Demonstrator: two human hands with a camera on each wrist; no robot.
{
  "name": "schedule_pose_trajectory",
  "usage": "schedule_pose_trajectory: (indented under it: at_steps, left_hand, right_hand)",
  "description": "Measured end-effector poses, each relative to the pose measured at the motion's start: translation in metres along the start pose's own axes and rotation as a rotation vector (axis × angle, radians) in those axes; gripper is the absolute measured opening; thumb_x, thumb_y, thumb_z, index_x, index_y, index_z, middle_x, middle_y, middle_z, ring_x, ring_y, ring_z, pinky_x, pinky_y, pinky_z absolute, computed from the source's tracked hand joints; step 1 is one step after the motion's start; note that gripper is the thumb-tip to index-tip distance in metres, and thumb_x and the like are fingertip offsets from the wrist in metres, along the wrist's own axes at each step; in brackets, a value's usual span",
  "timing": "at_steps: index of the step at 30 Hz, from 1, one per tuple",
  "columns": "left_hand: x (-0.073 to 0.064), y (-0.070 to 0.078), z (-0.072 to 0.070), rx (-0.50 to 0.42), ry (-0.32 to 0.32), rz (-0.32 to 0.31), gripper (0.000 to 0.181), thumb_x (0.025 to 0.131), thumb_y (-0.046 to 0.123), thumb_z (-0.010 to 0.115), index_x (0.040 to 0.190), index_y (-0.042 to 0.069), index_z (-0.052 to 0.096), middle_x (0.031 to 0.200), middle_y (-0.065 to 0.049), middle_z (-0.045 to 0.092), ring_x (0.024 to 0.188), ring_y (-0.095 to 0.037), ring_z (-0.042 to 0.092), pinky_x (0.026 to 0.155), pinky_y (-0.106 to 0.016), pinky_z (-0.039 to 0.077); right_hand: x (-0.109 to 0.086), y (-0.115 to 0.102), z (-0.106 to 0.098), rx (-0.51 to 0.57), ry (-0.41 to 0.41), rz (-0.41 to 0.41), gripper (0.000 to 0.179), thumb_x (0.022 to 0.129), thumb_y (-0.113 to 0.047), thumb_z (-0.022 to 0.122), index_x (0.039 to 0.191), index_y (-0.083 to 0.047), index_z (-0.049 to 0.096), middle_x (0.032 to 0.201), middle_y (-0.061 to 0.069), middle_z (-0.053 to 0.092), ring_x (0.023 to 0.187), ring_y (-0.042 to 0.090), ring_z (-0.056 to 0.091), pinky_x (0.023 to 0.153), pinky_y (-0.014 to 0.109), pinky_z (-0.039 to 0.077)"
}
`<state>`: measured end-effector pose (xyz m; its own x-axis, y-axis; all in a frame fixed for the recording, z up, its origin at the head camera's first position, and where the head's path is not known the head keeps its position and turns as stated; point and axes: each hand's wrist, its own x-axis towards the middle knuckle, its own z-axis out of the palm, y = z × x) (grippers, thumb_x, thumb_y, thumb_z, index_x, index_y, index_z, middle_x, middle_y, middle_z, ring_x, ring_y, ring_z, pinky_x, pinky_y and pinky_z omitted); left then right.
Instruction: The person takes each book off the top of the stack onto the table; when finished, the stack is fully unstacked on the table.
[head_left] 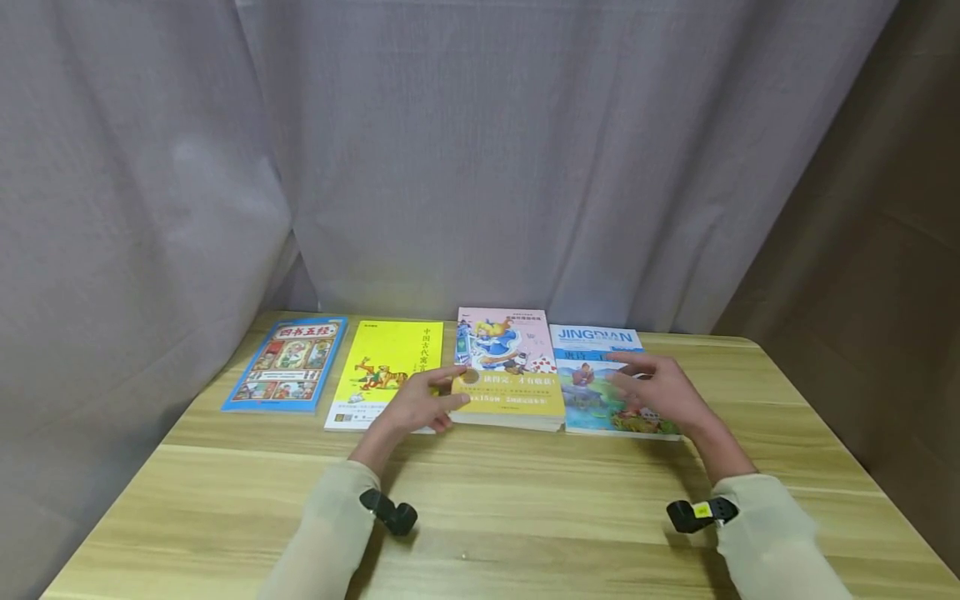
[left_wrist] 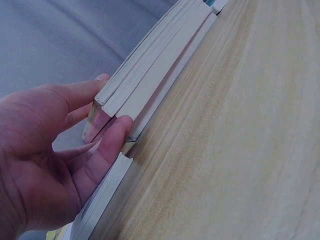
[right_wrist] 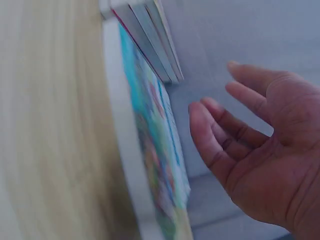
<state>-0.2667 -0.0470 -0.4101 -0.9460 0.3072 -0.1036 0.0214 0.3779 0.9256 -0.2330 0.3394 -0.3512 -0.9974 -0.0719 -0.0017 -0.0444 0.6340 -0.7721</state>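
Note:
My left hand [head_left: 420, 402] is at the near left corner of a stack of books [head_left: 510, 404], topped by a pink cover with a blonde girl and a yellow band. In the left wrist view, its fingers grip the corner of the page block [left_wrist: 155, 65], some at the upper edge and others lower down. Above a blue-and-white book marked JINGDIAN [head_left: 592, 400], my right hand [head_left: 663, 387] hovers with fingers loosely bent and nothing between them. The right wrist view shows that hand [right_wrist: 270, 145] apart from the book's cover [right_wrist: 155, 135].
Left of the stack lies a yellow book with a tiger [head_left: 375, 358], partly behind my left hand. A blue-edged book with a red title [head_left: 292, 367] is farther left. All rest on a wooden table [head_left: 525, 508] before a grey curtain [head_left: 465, 158].

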Motion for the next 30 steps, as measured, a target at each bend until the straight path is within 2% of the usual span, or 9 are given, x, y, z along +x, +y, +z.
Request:
schedule_pose_trajectory:
  at_steps: [4,8,11,16,19,24,27,30]
  left_hand:
    - [-0.001,-0.001,0.001,0.002,-0.003,0.01,0.057,0.097,0.029,0.079,0.15,0.033,0.061,0.146,-0.019,0.062,0.066,-0.02,0.068,0.061,-0.03,0.062]
    - [-0.001,-0.001,0.002,-0.002,0.0,0.007,0.057,0.096,0.029,0.08,0.15,0.034,0.061,0.144,-0.017,0.064,0.065,-0.02,0.068,0.061,-0.03,0.061]
    - [-0.002,0.0,0.002,-0.005,0.004,0.004,0.057,0.097,0.029,0.079,0.15,0.035,0.061,0.144,-0.017,0.064,0.065,-0.02,0.068,0.061,-0.03,0.061]
    - [-0.001,0.001,0.001,-0.011,0.003,-0.001,0.057,0.097,0.03,0.079,0.15,0.034,0.061,0.146,-0.017,0.062,0.066,-0.02,0.068,0.061,-0.03,0.061]
    - [0.0,0.001,0.001,-0.011,0.0,-0.003,0.057,0.097,0.03,0.079,0.15,0.034,0.061,0.147,-0.017,0.062,0.067,-0.02,0.068,0.061,-0.03,0.061]
    - [0.0,0.001,0.0,-0.01,-0.003,-0.003,0.056,0.097,0.03,0.079,0.15,0.033,0.061,0.148,-0.018,0.061,0.067,-0.02,0.068,0.061,-0.029,0.061]
    - [0.0,0.0,-0.001,-0.007,-0.001,0.001,0.056,0.097,0.031,0.079,0.15,0.033,0.061,0.147,-0.018,0.062,0.066,-0.02,0.068,0.061,-0.029,0.061]
    - [0.0,0.0,-0.001,-0.006,-0.001,0.001,0.056,0.097,0.031,0.079,0.15,0.033,0.061,0.146,-0.017,0.062,0.067,-0.02,0.068,0.061,-0.029,0.061]
  right_hand:
    - [0.004,-0.004,0.022,0.097,-0.051,0.035,0.057,0.105,-0.034,0.068,0.153,-0.006,0.055,0.136,0.03,0.064,0.092,0.024,0.071,0.073,0.035,0.065]
    - [0.006,-0.007,0.041,0.173,-0.082,0.02,0.058,0.104,-0.031,0.069,0.154,-0.005,0.054,0.144,0.031,0.06,0.091,0.023,0.072,0.073,0.035,0.066]
    - [0.008,-0.009,0.05,0.198,-0.097,0.007,0.057,0.104,-0.029,0.069,0.153,-0.005,0.054,0.142,0.031,0.061,0.088,0.023,0.073,0.072,0.036,0.066]
    - [0.01,-0.011,0.059,0.225,-0.126,-0.025,0.057,0.103,-0.03,0.071,0.152,-0.004,0.056,0.126,0.03,0.067,0.08,0.021,0.072,0.067,0.036,0.065]
    - [0.012,-0.009,0.062,0.239,-0.133,-0.048,0.055,0.102,-0.026,0.073,0.15,-0.003,0.058,0.124,0.029,0.068,0.073,0.019,0.069,0.061,0.034,0.064]
    - [0.017,-0.007,0.068,0.219,-0.131,-0.031,0.056,0.099,-0.029,0.076,0.148,-0.006,0.061,0.129,0.028,0.067,0.069,0.019,0.066,0.057,0.032,0.061]
    - [0.02,-0.007,0.072,0.189,-0.129,-0.026,0.057,0.098,-0.033,0.077,0.147,-0.007,0.063,0.118,0.024,0.07,0.067,0.019,0.064,0.057,0.033,0.06]
    - [0.022,-0.009,0.075,0.154,-0.131,-0.031,0.057,0.098,-0.034,0.078,0.147,-0.008,0.063,0.096,0.017,0.069,0.062,0.018,0.061,0.055,0.033,0.059]
